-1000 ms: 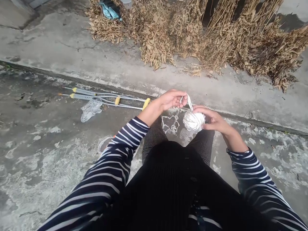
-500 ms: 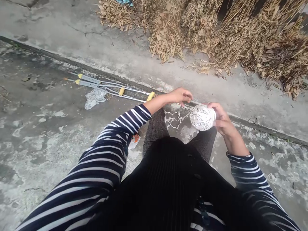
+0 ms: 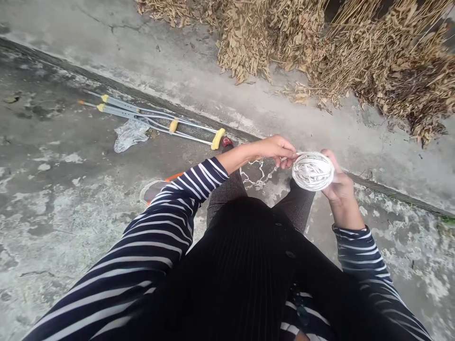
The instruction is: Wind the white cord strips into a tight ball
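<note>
My right hand [image 3: 337,182] cups a white ball of wound strip [image 3: 313,170] from behind, fingers curled round it. Just left of the ball, my left hand [image 3: 279,148] pinches the loose end of the white strip [image 3: 301,153], pulled taut onto the ball. More of the strip lies in loose loops [image 3: 258,175] on the concrete below my hands, between my knees. Both arms wear dark sleeves with white stripes.
A pair of grey crutches with yellow pads [image 3: 159,122] lies on the concrete at left beside a crumpled clear plastic bag [image 3: 128,135]. Dry brown leafy stalks [image 3: 320,47] are heaped beyond a raised concrete step [image 3: 177,102]. An orange-edged thing [image 3: 156,188] peeks out by my left elbow.
The left hand moved down and right, bringing the strip round the ball. The right hand shifted right and turned the ball. The view dropped a little.
</note>
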The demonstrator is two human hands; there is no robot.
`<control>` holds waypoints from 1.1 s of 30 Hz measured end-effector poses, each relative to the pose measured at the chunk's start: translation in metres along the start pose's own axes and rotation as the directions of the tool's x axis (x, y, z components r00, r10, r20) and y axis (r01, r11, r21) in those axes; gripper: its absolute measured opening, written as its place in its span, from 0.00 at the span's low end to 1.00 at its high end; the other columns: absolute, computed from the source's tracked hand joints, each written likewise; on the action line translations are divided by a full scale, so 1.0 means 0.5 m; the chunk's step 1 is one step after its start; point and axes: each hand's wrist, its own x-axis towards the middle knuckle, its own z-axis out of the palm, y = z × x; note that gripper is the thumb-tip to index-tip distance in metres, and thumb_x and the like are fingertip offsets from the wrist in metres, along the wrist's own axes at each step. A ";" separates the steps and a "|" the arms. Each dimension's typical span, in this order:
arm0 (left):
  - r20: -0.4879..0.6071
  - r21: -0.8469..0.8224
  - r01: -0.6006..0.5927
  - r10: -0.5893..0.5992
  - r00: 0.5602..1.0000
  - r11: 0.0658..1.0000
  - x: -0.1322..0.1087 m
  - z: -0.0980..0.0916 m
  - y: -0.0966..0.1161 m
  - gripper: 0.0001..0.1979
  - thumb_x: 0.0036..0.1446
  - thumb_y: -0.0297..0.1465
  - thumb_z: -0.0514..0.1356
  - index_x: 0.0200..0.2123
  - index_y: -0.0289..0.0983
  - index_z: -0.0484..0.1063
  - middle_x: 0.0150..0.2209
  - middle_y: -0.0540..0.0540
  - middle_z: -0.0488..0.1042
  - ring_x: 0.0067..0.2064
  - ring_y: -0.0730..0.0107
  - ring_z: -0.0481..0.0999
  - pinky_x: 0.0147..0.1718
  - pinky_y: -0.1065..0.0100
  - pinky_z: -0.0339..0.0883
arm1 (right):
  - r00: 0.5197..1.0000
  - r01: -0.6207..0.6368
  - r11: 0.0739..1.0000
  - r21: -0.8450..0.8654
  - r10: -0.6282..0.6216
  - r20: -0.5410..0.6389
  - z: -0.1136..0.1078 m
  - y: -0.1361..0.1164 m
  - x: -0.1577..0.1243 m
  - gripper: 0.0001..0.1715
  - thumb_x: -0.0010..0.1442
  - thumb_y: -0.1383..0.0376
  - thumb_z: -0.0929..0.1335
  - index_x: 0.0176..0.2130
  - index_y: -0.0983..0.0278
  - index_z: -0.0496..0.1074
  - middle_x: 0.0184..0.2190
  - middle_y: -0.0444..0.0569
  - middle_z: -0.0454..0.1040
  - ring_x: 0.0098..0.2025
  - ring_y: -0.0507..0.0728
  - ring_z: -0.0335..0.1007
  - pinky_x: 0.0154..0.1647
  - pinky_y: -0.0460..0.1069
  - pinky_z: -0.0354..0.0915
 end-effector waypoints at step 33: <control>-0.488 0.692 0.360 0.038 0.872 0.625 0.027 -0.073 -0.045 0.09 0.50 0.21 0.59 0.32 0.33 0.80 0.28 0.47 0.76 0.32 0.71 0.73 0.32 0.71 0.62 | 0.947 0.279 0.942 -0.185 -0.238 0.217 0.049 -0.015 -0.083 0.31 0.44 0.57 0.79 0.49 0.51 0.77 0.60 0.44 0.69 0.56 0.64 0.68 0.49 0.55 0.68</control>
